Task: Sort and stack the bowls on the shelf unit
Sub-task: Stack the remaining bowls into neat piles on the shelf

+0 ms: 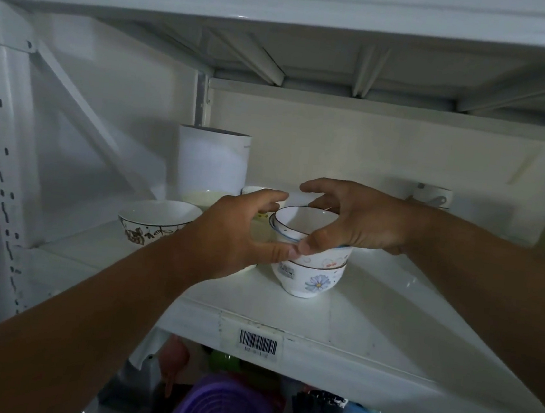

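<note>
Three stacked bowls (pixel 309 257), one gold-patterned bowl (pixel 155 222), one white canister (pixel 211 163), one mug (pixel 432 196), two hands.

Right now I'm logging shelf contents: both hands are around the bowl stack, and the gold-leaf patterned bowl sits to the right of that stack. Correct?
Not quite. In the head view the gold-leaf patterned bowl sits to the left of the bowl stack. The left hand and right hand are indeed around it.

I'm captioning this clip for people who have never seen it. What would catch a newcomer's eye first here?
Two bare hands, left hand and right hand, meet at mid-shelf around a stack of white floral ceramic bowls. To the left, a white bowl with brown leaf pattern sits alone before a tall white cylindrical canister. Below, a barcode label marks the white shelf edge.
</note>
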